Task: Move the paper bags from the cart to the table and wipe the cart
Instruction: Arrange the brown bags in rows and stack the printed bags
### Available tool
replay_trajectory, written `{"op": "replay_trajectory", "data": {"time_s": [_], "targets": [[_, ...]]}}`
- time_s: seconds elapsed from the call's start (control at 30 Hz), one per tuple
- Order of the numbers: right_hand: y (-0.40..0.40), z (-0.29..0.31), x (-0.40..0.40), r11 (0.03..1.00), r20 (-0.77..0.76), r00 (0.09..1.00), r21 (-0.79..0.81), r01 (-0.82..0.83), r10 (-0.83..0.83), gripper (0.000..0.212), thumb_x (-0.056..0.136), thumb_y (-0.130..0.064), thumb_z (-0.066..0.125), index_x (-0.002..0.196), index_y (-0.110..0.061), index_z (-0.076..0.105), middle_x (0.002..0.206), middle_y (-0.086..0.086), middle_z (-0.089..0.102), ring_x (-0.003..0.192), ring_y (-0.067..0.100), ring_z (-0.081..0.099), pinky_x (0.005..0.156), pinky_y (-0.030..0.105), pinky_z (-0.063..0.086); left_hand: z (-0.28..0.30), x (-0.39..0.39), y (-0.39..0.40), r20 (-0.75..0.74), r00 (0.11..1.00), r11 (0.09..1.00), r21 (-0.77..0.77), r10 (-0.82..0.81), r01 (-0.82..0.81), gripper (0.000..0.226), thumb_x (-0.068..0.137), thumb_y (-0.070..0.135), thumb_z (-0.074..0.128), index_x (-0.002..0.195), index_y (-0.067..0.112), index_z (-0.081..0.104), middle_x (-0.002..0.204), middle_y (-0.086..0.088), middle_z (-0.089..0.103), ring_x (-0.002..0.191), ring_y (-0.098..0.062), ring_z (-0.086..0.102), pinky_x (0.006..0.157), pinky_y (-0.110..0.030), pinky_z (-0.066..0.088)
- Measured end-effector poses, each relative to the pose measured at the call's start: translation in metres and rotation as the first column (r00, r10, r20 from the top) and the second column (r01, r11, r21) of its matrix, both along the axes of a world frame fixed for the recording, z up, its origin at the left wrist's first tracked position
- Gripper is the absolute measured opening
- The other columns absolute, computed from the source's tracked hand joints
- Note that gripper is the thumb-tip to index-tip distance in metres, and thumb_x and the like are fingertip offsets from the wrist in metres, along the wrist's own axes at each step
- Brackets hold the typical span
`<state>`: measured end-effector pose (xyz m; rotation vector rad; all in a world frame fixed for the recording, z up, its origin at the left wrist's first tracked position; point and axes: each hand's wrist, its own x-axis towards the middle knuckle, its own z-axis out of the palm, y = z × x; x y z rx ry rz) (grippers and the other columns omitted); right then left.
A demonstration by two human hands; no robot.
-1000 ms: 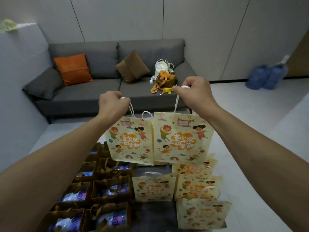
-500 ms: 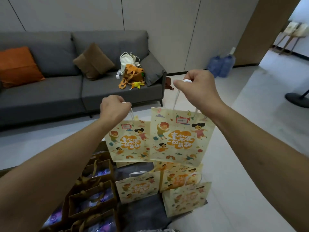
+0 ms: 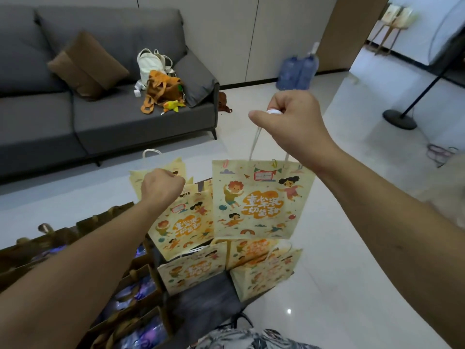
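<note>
My right hand (image 3: 294, 117) grips the white cord handles of a yellow cartoon-printed paper bag (image 3: 261, 200), which hangs in the air. My left hand (image 3: 162, 186) grips the handles of a second yellow paper bag (image 3: 185, 226), lower and tilted. Below them several more yellow paper bags (image 3: 264, 273) stand on the dark cart top (image 3: 201, 298). Another yellow bag (image 3: 156, 173) shows behind my left hand.
Brown paper bags (image 3: 136, 293) with purple contents fill the cart's left side. A grey sofa (image 3: 105, 96) with a brown cushion and a white backpack stands ahead left. Two blue water jugs (image 3: 298, 71) stand by the wall. A black floor stand base (image 3: 400, 119) sits at right on the tiled floor.
The view has swung to the right, away from the sofa. Both hands still hold their bags; the right bag has risen relative to the left one.
</note>
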<state>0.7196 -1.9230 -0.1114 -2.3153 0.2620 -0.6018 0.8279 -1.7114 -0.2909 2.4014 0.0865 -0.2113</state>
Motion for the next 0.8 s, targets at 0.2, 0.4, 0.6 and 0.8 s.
{"op": "replay_trajectory", "data": {"time_s": [0.2,0.4,0.6,0.8], "targets": [[0.006,-0.010,0.004,1.000,-0.010,1.000,-0.023,0.001,-0.001,0.036,0.087,-0.032,0.075,0.060,-0.018,0.054,0.059,-0.004,0.050,0.054,0.006,0.047,0.055,0.021,0.040,-0.043,0.000,0.011,-0.167,0.983,0.993,0.064,-0.082,0.094,0.030,0.087,0.028,0.064,0.084,0.000,0.071,0.089,-0.020,0.070,0.079,-0.031,0.067,0.076,-0.048,0.059],[0.014,-0.014,0.010,0.999,-0.024,1.000,-0.043,-0.013,0.012,0.032,0.088,-0.033,0.074,0.066,-0.014,0.058,0.062,-0.003,0.052,0.058,0.008,0.049,0.056,0.020,0.041,-0.059,-0.013,0.020,-0.286,0.943,0.982,0.029,-0.171,0.186,0.042,0.093,0.037,0.064,0.126,0.011,0.060,0.128,-0.015,0.059,0.108,-0.031,0.061,0.088,-0.043,0.056],[0.018,-0.015,0.014,0.999,-0.021,0.999,-0.010,-0.049,0.049,0.035,0.089,-0.032,0.073,0.063,-0.020,0.054,0.062,-0.004,0.050,0.057,0.007,0.049,0.055,0.017,0.039,-0.052,-0.046,0.023,-0.103,0.957,0.961,-0.093,-0.271,0.262,0.034,0.101,0.046,0.050,0.089,0.023,0.073,0.096,-0.005,0.072,0.084,-0.024,0.066,0.078,-0.046,0.058],[0.019,-0.015,0.018,0.992,-0.011,0.992,-0.020,-0.124,0.124,0.031,0.088,-0.033,0.073,0.065,-0.018,0.058,0.064,-0.005,0.053,0.059,0.007,0.051,0.056,0.020,0.041,-0.053,-0.083,0.024,-0.387,0.826,0.907,-0.075,-0.409,0.414,0.076,0.107,0.053,0.022,0.076,0.013,0.079,0.087,0.002,0.074,0.091,-0.017,0.065,0.092,-0.036,0.045]]}}
